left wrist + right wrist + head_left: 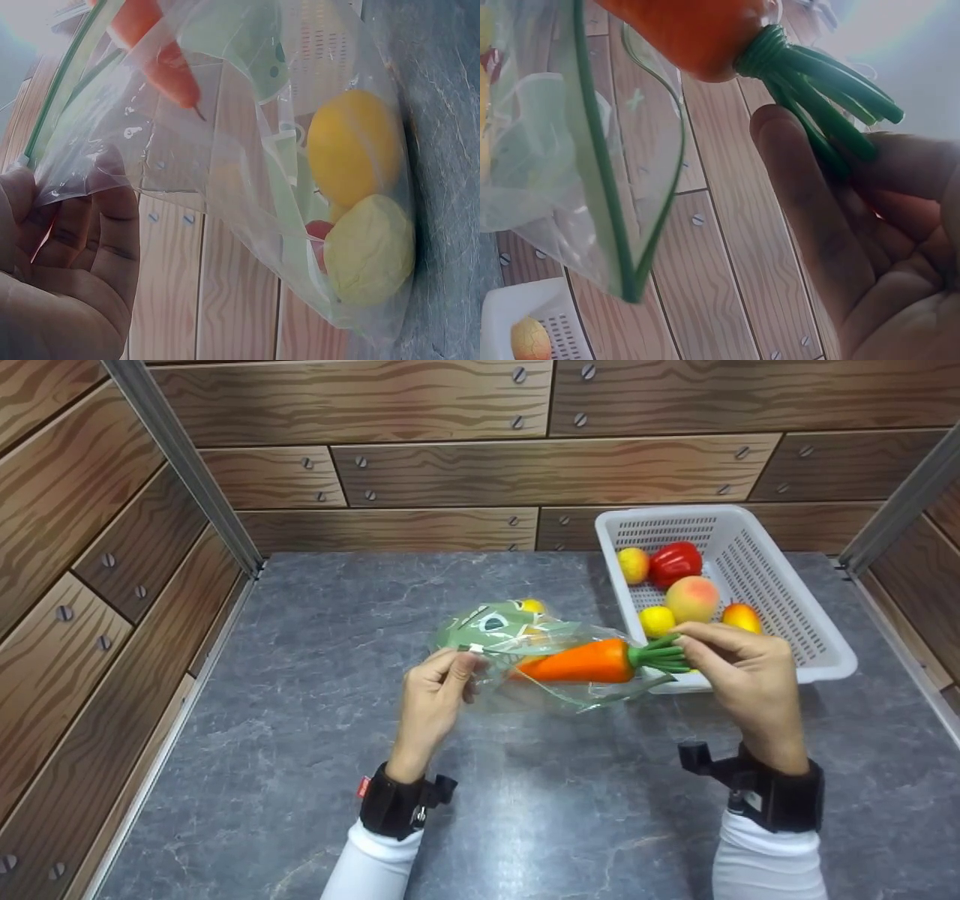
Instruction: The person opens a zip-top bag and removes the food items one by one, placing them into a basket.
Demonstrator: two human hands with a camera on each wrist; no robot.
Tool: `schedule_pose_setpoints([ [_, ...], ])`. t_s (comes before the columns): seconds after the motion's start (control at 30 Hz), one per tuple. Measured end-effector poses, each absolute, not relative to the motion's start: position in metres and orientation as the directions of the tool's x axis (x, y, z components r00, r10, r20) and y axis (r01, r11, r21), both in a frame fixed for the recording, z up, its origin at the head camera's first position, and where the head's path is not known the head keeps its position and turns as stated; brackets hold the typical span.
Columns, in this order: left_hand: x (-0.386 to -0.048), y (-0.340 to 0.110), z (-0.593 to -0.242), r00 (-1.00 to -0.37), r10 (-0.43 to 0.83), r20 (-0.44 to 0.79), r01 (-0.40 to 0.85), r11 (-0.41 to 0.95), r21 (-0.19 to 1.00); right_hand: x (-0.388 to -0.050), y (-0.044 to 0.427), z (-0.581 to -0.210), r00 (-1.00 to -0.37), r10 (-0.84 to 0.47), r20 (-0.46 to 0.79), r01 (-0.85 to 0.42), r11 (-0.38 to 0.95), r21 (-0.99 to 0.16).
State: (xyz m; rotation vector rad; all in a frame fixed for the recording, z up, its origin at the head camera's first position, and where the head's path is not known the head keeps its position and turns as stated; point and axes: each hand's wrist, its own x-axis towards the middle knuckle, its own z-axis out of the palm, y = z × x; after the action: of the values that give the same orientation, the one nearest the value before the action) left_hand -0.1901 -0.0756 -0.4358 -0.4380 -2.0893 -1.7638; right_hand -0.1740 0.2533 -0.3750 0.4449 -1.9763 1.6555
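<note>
Head view: left grip pinches a clear bag, right grip a carrot at the bag's mouth. Left wrist: I suspect the limp bag could snag the tip. Right wrist: pinched only by stems, the carrot might slip.

crinkled clear plastic bag with green print, smooth glossy orange carrot
the bag's film is thin and shiny, edged by a green plastic zip strip; the carrot looks like moulded plastic, its slim green stalks smooth with a soft sheen. the white slotted basket is low-sheen plastic; inside, the red lobed pepper is glossy, the round yellow-pink peach matt. the grey veined tabletop is smooth and reflective, the brown plank-patterned panels wood-look, the slanted grey post dull metal, the white sleeves cloth.
</note>
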Motion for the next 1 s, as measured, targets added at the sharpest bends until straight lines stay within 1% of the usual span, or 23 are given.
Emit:
schedule_pose_setpoints([
  [0.13,-0.189,-0.075,-0.435,-0.887,-0.001,0.461,0.455,0.161,0.876,-0.172,0.259,-0.373,-0.835,0.118,0.537,-0.532,0.075,-0.843],
  [0.27,-0.189,-0.075,-0.435,-0.893,0.0,0.45,0.445,0.155,0.882,-0.17,0.266,-0.372,-0.841,0.149,0.52,-0.522,0.03,-0.853],
  [0.5,-0.189,-0.074,-0.435,-0.892,-0.003,0.452,0.446,0.158,0.881,-0.169,0.274,-0.37,-0.852,0.185,0.49,-0.514,-0.114,-0.85],
  [0.73,-0.188,-0.074,-0.435,-0.893,0.002,0.45,0.445,0.151,0.883,-0.167,0.284,-0.369,-0.856,0.279,0.435,-0.502,-0.253,-0.827],
  [0.9,-0.189,-0.074,-0.435,-0.894,0.002,0.448,0.443,0.16,0.882,-0.167,0.288,-0.37,-0.842,0.281,0.46,-0.531,-0.285,-0.798],
  [1.0,-0.188,-0.074,-0.434,-0.894,0.003,0.449,0.443,0.167,0.881,-0.167,0.293,-0.37,-0.834,0.285,0.473,-0.544,-0.276,-0.793],
])
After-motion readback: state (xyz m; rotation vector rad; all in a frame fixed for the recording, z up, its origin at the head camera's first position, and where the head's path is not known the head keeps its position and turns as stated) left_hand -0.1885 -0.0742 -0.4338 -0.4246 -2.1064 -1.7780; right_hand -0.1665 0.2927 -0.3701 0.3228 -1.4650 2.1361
